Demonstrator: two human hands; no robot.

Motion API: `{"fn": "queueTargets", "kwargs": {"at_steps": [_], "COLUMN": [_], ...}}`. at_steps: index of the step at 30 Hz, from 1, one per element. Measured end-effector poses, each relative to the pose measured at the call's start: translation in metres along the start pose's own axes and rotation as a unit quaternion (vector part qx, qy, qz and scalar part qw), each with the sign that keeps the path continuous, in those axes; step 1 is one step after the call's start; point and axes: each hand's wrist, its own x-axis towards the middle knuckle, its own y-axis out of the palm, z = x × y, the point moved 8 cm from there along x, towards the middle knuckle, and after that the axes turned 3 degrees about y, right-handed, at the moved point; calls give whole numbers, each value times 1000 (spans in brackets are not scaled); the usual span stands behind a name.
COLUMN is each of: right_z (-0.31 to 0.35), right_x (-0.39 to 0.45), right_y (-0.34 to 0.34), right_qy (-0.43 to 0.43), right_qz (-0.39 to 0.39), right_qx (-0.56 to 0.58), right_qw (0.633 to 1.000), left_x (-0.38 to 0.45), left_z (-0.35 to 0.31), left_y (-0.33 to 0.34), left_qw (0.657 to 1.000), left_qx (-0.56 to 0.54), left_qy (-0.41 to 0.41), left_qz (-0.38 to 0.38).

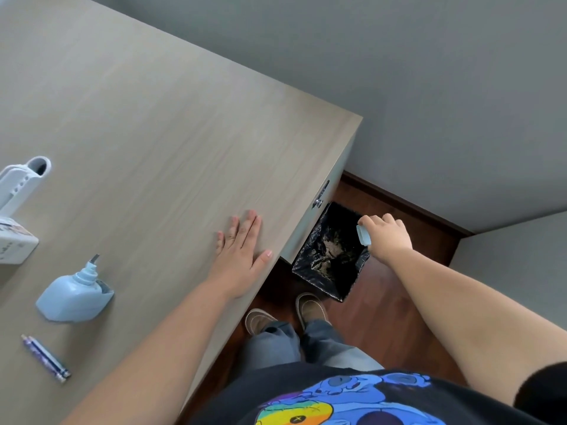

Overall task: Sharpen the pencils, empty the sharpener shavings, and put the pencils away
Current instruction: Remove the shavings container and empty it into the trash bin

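At centre right, the right hand (388,236) grips a pale blue plastic shavings drawer (364,235) over a black-lined square bin (329,253) holding pale shavings (333,247). The left hand (242,256) lies flat, fingers spread, on the grey wood-grain bench (153,118). At lower left sit the pale blue sharpener body (75,294) and two blue pencils (46,357).

White holder (23,182) on desk (159,124); brown shoes (311,308) below.

I count 2 pencils (46,358), 1 sharpener body (73,294), 1 shavings drawer (364,235), 1 lined bin (329,256), 2 shoes (311,309).
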Motion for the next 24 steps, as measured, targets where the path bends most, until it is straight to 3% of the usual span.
{"fn": "queueTargets", "kwargs": {"at_steps": [10, 24], "right_z": [40, 41], "right_x": [4, 1], "right_y": [-3, -8], "right_qy": [-72, -46], "right_qz": [-16, -31], "right_qx": [-157, -149], "right_qw": [985, 987], "left_x": [-1, -3], "left_z": [-2, -4], "left_y": [-1, -3], "left_qw": [1000, 1000], "left_qx": [-7, -11], "left_qy": [3, 4], "left_qz": [3, 2]}}
